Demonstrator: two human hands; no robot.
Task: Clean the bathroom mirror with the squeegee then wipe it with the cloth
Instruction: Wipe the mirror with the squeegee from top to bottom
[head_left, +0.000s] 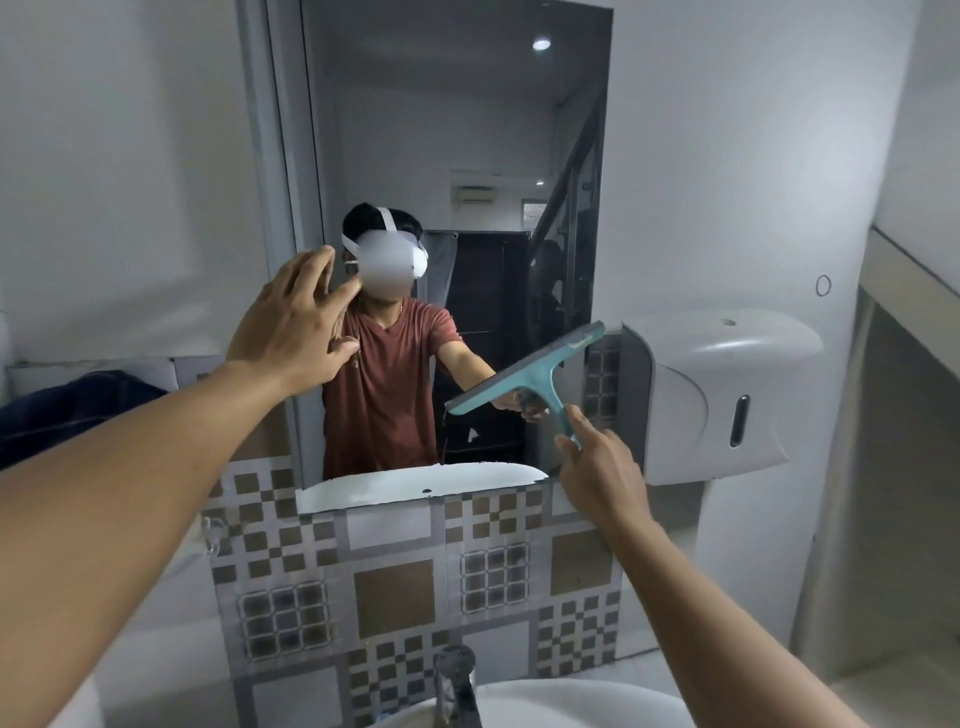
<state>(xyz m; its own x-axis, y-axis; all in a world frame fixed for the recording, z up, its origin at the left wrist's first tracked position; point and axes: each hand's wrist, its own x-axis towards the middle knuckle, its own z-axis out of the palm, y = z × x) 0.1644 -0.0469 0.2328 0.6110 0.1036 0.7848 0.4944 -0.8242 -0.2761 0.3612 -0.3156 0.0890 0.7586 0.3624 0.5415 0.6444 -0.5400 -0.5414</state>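
The tall bathroom mirror (467, 130) hangs on the wall above a tiled backsplash. My right hand (597, 467) grips the handle of a teal squeegee (530, 374), whose blade lies tilted against the mirror's lower right part, high end to the right. My left hand (296, 322) is raised before the mirror's left edge, fingers spread, holding nothing. The mirror reflects a person in a red shirt with a white headset. No cloth that I can identify is in view.
A white wall dispenser (727, 395) hangs right beside the mirror, close to the squeegee's upper end. A chrome tap (457, 686) and white basin (545, 706) sit below. Dark fabric (78, 410) lies on a ledge at the left.
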